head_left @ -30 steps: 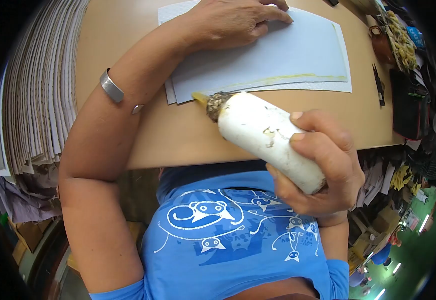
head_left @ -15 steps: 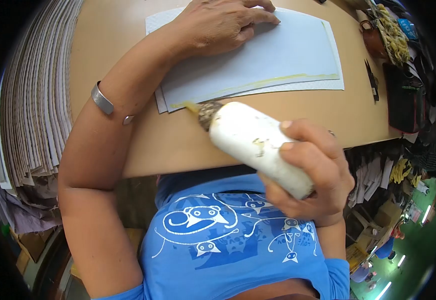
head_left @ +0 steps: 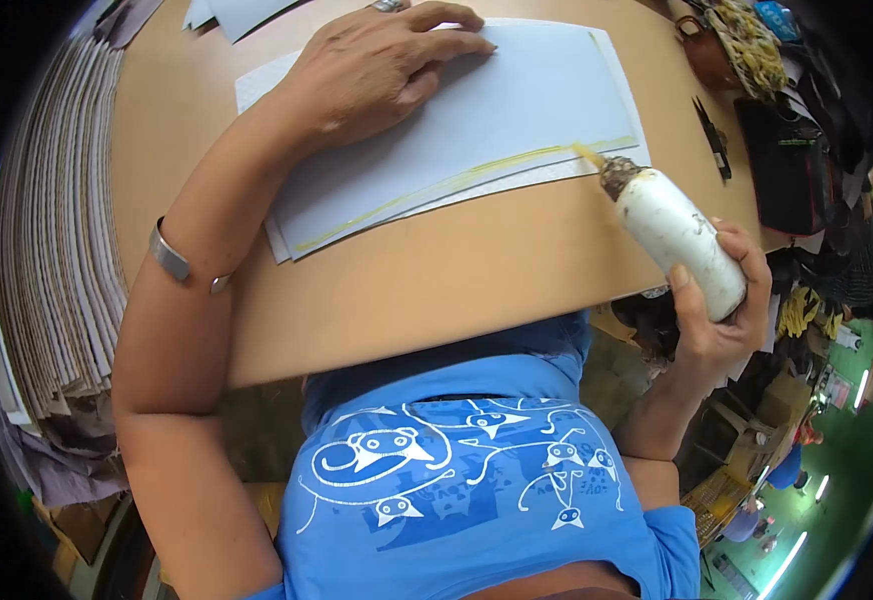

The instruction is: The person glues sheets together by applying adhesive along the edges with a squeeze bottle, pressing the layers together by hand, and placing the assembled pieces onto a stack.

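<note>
"While the white bottle (head_left: 685, 240) is held in the right grip (head_left: 729, 328), how is its long axis set?"

"It is slanted forward and leftward from that grip, with the yellowish nozzle (head_left: 591, 156) directed at the pale blue sheet (head_left: 497, 100)."

"Can the right grip be called closed?"

"It is clamped around the bottle's rear half, with thumb and fingers set on opposite sides."

"And where is the sheet found?"

"It is laid on the worktop (head_left: 457, 260), ahead and to the left of the right grip, partly covered by the left grip (head_left: 372, 70), whose thumb and fingers are held apart, with nothing clasped."

"To which grip is the yellow stripe's (head_left: 437, 182) right end nearer?"

"To the right one; the nozzle tip is placed there, but whether the sheet is touched cannot be told."
</note>
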Demonstrator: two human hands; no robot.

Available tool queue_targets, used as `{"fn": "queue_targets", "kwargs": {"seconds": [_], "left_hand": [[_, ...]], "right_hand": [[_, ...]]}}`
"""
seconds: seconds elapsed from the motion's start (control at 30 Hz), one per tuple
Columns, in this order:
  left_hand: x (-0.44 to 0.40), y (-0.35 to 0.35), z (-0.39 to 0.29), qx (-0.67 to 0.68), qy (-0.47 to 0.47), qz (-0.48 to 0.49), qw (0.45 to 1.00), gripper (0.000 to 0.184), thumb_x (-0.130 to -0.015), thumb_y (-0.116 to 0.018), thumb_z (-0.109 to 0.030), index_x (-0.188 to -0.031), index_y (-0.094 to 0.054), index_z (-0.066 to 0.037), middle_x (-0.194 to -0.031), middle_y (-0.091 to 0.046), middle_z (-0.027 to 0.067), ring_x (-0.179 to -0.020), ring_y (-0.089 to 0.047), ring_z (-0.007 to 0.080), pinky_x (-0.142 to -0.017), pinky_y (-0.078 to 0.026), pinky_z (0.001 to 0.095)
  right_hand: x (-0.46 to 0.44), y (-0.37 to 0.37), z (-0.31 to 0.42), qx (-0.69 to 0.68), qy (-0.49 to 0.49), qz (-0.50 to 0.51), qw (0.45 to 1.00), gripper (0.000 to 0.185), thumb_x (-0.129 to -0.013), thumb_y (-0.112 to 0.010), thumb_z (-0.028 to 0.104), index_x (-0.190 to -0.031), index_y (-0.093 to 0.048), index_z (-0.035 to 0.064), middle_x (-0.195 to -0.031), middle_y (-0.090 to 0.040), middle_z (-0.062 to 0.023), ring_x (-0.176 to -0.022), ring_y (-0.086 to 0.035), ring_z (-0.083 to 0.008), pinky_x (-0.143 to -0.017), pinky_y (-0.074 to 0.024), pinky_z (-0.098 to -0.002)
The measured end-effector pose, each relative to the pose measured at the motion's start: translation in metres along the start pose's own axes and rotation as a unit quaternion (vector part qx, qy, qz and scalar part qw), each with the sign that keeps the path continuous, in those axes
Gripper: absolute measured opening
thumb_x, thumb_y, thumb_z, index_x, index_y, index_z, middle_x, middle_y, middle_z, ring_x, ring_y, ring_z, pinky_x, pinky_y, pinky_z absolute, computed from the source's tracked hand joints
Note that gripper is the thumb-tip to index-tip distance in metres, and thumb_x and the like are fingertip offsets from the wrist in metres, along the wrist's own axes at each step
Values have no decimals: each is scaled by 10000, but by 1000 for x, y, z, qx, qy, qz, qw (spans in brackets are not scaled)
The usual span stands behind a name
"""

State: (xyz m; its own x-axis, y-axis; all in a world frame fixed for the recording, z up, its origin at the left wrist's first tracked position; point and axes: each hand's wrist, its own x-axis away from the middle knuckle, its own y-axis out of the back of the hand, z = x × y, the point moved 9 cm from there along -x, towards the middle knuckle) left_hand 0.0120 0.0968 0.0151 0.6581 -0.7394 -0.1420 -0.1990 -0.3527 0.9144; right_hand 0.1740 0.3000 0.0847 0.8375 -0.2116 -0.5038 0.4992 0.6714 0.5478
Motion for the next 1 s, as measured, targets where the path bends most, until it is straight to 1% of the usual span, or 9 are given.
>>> {"fn": "queue_targets", "kwargs": {"seconds": [0.03, 0.07, 0.17, 0.27, 0.43, 0.53, 0.73, 0.83, 1.0], "left_hand": [[0, 0, -1, -3, -3, 0, 1000, 364, -829, -466, -117, -1188, -524, -125, -1278, -452, 82, -1105, -470, 265, -923, -360, 377], [1, 1, -1, -6, -7, 0, 1000, 362, -831, -468, -123, -1189, -523, -124, -1280, -450, 81, -1107, -469, 265, -928, -356, 377], [6, 4, -5, -61, -46, -96, 992, 508, -695, -462, 28, -1166, -545, -140, -1253, -487, -2, -968, -534, 204, -863, -421, 336], [6, 3, -4, -60, -42, -88, 993, 490, -716, -489, 21, -1171, -536, -153, -1260, -475, -12, -980, -527, 203, -856, -417, 336], [6, 1, -5, -60, -24, -66, 996, 463, -747, -486, 25, -1169, -536, -159, -1268, -467, -6, -1011, -524, 203, -865, -406, 346], [6, 0, -6, -55, -20, -56, 997, 504, -710, -486, 37, -1174, -530, -156, -1279, -458, 6, -1030, -517, 216, -875, -402, 351], [6, 1, -5, -56, -19, -52, 997, 536, -675, -491, 42, -1174, -527, -152, -1279, -456, 15, -1032, -512, 222, -880, -404, 351], [5, 0, -4, -52, -15, -49, 997, 534, -674, -492, 43, -1171, -530, -151, -1277, -456, 12, -1023, -513, 220, -878, -405, 350], [6, 3, -7, -57, -31, -69, 996, 490, -694, -509, 15, -1154, -546, -150, -1255, -473, 11, -973, -519, 223, -848, -412, 357]], "right_hand": [[-1, 6, -10, -3, -29, -18, 999, 397, -614, -642, -23, -998, -542, -6, -992, -576, -155, -922, -555, -221, -848, -429, -330], [-3, 9, -14, -1, -27, -23, 999, 373, -650, -638, -19, -1010, -540, -15, -1002, -574, -146, -905, -559, -197, -792, -463, -303], [-9, 13, -34, -103, -92, -43, 989, 346, -676, -644, -5, -1005, -539, -26, -998, -571, -141, -856, -575, -184, -674, -505, -270], [-25, 14, -43, -188, -99, -74, 974, 328, -692, -652, 9, -998, -540, -36, -972, -567, -123, -811, -583, -166, -571, -520, -245], [-58, -6, -48, -157, -84, -63, 982, 312, -699, -671, 33, -978, -548, -33, -912, -559, -88, -758, -580, -143, -573, -527, -246], [-68, -22, -53, -168, -98, -51, 980, 299, -705, -675, 45, -971, -557, -22, -897, -566, -70, -747, -574, -119, -574, -510, -226], [-81, -35, -59, -127, -93, -40, 987, 315, -683, -688, 53, -971, -570, 6, -858, -583, -40, -732, -565, -94, -590, -465, -210], [-85, -35, -60, -60, -54, -43, 996, 310, -673, -694, 63, -956, -580, 13, -853, -589, -32, -716, -557, -99, -615, -456, -218], [-80, -41, -42, -43, -7, -32, 999, 319, -659, -702, 72, -951, -590, 14, -833, -601, -40, -697, -550, -110, -643, -457, -235]]}}
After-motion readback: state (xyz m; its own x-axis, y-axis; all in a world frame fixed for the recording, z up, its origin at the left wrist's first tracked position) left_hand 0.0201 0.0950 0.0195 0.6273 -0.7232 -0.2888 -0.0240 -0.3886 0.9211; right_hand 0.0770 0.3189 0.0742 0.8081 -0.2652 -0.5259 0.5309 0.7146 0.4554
